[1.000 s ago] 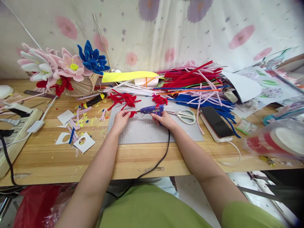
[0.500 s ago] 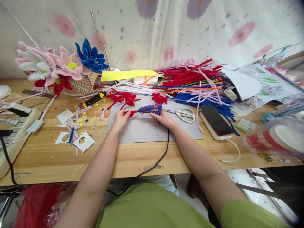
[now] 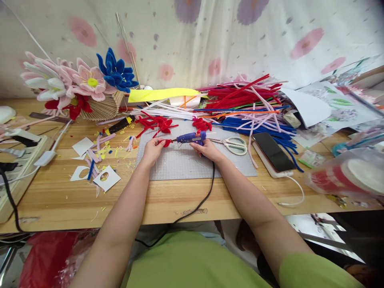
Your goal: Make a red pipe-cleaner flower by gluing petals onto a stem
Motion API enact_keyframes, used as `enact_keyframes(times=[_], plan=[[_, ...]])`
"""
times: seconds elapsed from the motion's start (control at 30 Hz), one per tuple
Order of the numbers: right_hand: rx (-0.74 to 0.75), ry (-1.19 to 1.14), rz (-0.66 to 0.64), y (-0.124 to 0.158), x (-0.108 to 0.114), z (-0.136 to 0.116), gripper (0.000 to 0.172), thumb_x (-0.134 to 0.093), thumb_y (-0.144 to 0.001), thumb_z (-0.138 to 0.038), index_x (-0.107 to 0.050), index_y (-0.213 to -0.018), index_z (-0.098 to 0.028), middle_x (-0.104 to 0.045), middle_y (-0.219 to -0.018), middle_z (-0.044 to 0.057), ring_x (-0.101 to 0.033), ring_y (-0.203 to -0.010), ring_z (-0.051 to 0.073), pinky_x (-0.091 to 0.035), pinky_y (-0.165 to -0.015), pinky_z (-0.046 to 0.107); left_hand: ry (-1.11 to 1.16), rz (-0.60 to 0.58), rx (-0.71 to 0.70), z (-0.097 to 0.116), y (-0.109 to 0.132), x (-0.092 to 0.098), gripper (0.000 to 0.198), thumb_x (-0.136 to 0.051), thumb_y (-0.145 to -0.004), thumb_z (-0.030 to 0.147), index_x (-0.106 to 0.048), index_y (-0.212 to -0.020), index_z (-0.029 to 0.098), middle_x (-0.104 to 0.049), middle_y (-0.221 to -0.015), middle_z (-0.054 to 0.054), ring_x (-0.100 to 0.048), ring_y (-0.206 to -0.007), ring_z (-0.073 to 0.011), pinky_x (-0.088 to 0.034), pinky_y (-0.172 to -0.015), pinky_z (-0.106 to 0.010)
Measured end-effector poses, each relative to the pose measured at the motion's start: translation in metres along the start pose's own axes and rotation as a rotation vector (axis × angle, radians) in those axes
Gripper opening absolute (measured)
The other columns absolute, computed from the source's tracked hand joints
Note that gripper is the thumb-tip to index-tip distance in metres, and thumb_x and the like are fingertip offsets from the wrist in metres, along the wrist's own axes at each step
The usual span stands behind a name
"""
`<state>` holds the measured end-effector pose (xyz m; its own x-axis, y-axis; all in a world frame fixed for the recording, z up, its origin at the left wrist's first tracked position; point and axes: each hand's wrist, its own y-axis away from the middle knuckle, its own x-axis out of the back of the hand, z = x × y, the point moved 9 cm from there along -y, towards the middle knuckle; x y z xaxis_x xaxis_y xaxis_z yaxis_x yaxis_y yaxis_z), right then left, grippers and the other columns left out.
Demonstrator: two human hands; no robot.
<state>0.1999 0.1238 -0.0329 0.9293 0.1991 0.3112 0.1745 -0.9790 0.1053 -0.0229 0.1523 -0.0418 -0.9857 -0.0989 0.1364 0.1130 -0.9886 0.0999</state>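
Note:
My right hand [image 3: 207, 150] grips a blue glue gun [image 3: 190, 138] over the grey cutting mat [image 3: 192, 164]. Its nozzle points left at a small red pipe-cleaner piece [image 3: 166, 143] on a thin wire, which my left hand [image 3: 153, 150] pinches. The gun's black cord [image 3: 198, 200] runs back over the table edge. More red pipe-cleaner shapes [image 3: 156, 124] lie just beyond my hands.
White-handled scissors [image 3: 235, 145] and a dark phone [image 3: 271, 152] lie to the right. A heap of coloured pipe cleaners [image 3: 249, 104] fills the back. Finished flowers [image 3: 78, 80] stand at the back left, with paper scraps [image 3: 93, 164], a power strip [image 3: 21, 160] and a tape container [image 3: 348, 176] around.
The view has shifted slightly. Both hands stay in place with the glue gun's nozzle at the red piece.

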Motion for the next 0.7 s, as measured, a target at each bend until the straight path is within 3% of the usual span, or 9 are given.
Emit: enact_keyframes(times=[0.7], plan=[[0.012,-0.003,0.024,0.0013,0.0023,-0.0062,0.048,-0.062,-0.069,-0.065,-0.046,-0.062,-0.02,-0.044,-0.045,-0.005,-0.04,-0.04,0.008,-0.034,-0.042,0.024,0.004,-0.029,-0.003,-0.0012,-0.0009,-0.0014,0.023,-0.072,-0.065,0.033,-0.066,-0.075,0.013,-0.06,-0.06,-0.001,-0.045,-0.054,-0.0095,-0.031,-0.051,-0.021]])
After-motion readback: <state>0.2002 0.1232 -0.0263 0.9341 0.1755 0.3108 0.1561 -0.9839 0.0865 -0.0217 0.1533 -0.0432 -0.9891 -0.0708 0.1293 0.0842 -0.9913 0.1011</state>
